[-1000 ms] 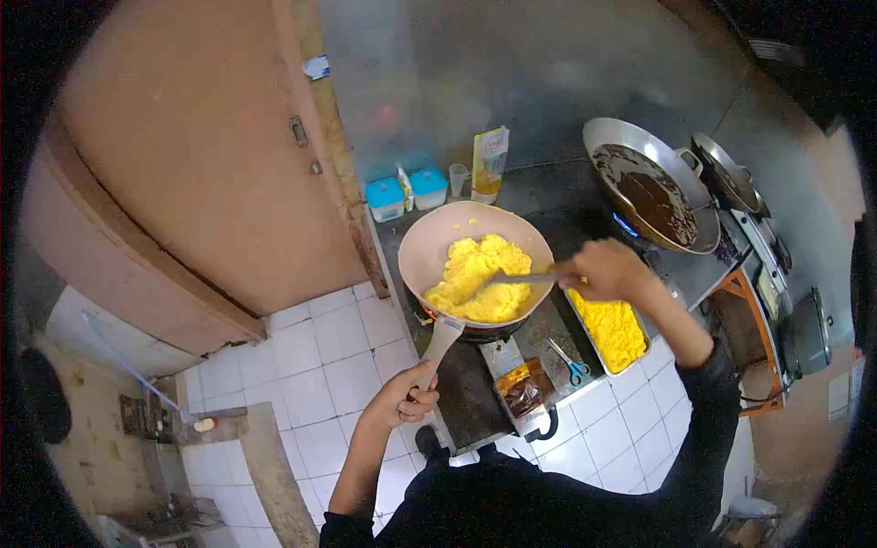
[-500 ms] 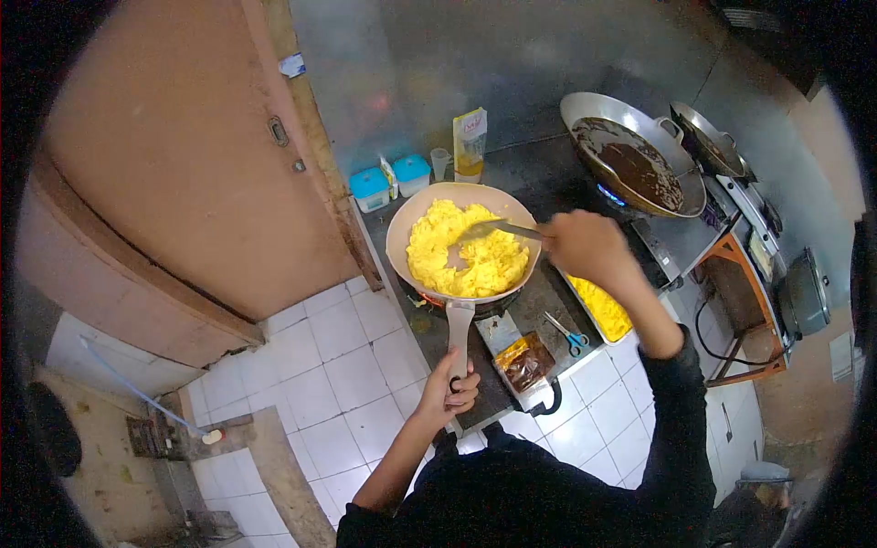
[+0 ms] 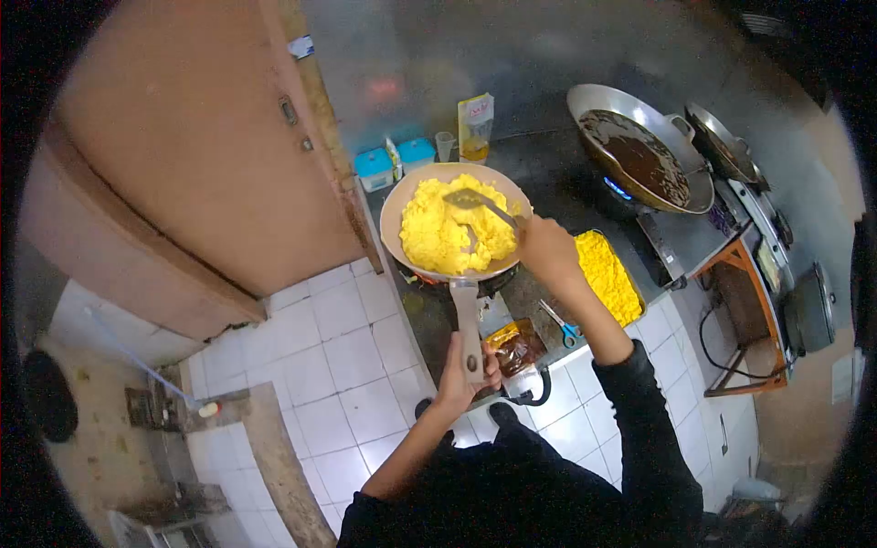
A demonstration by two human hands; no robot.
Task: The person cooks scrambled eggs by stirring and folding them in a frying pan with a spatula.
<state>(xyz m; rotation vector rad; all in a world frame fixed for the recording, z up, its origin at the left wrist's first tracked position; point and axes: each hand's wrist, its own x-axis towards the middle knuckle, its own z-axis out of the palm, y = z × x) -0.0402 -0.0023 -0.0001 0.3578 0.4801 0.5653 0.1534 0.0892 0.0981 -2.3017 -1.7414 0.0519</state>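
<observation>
My left hand [image 3: 463, 373] is wrapped round the pale handle [image 3: 468, 320] of a frying pan [image 3: 391, 219] on a lit burner. Yellow scrambled egg [image 3: 434, 233] fills much of the pan, with a small bare patch near its middle. My right hand [image 3: 548, 251], above the pan's right edge, is closed on a grey spatula [image 3: 493, 208], whose head [image 3: 466, 198] is over the egg. A tray of yellow egg [image 3: 606, 279] lies on the counter, partly behind my right forearm.
Blue-handled scissors [image 3: 568, 334] and a brown packet [image 3: 519, 349] lie near the counter's front. Blue-lidded boxes [image 3: 374, 164] and an upright pouch [image 3: 475, 128] stand behind the pan. A large wok of dark oil [image 3: 639, 155] sits over a flame at the right.
The spatula head has moved up and slightly left in the pan, and my right hand has shifted left. The egg is gathered more to the left. More of the egg tray shows.
</observation>
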